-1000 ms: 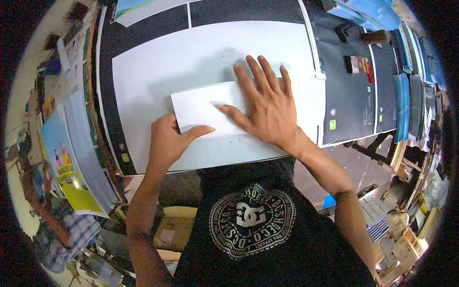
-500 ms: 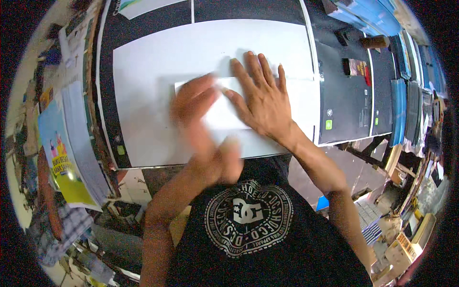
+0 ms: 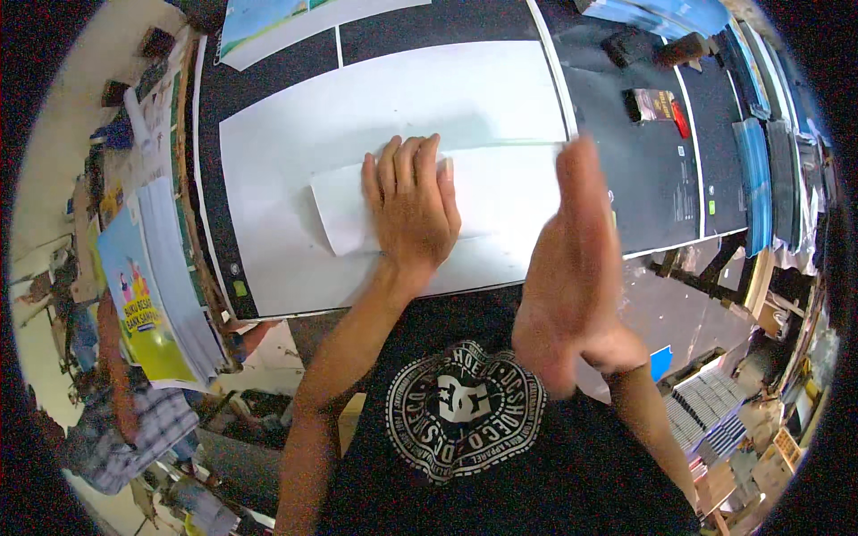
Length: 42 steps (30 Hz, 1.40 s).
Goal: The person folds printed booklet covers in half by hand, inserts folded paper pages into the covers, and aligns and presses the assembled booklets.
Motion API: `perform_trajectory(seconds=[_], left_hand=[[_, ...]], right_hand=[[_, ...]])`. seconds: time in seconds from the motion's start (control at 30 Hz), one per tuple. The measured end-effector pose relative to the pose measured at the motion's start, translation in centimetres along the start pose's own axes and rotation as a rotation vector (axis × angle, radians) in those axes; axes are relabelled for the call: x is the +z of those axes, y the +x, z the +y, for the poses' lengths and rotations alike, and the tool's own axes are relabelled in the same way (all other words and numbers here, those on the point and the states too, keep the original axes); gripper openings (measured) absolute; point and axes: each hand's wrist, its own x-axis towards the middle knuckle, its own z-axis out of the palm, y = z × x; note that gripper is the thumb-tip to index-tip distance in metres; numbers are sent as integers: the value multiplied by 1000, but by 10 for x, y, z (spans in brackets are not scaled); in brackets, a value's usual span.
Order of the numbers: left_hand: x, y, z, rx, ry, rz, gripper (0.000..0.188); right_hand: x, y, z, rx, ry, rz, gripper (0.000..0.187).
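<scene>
My left hand lies palm down on a white folded paper, fingers stretched forward over its left half. This paper rests on a larger white sheet spread over the black table covering. My right hand is raised at the paper's right end, seen edge-on and smeared by motion. Its fingers look straight and nothing shows in it. It hides the right end of the paper, so I cannot tell whether it touches it.
At the left stands a stack of colourful booklets. A small dark-and-red pack and a brown cylinder lie at the right, near blue stacks. Another person in a plaid shirt is at the lower left.
My left hand has come down flat onto the paper from a blurred sweep. My right hand has left the paper and swung up to the right. The view has shifted slightly.
</scene>
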Motion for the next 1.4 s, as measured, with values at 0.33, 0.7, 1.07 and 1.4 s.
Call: perform_trajectory(seconds=[0.33, 0.7, 1.07, 1.4], left_hand=[[0, 9, 3, -10, 46, -105, 42], [-27, -5, -40, -100, -257, 290, 47], [-109, 20, 17, -113, -815, 1032, 57], [19, 23, 8, 76, 63, -77, 43]], right_hand=[[76, 4, 72, 110, 489, 264, 100], [69, 6, 70, 151, 515, 250, 81], [69, 7, 66, 170, 477, 221, 79], [43, 15, 43, 252, 502, 290, 73]])
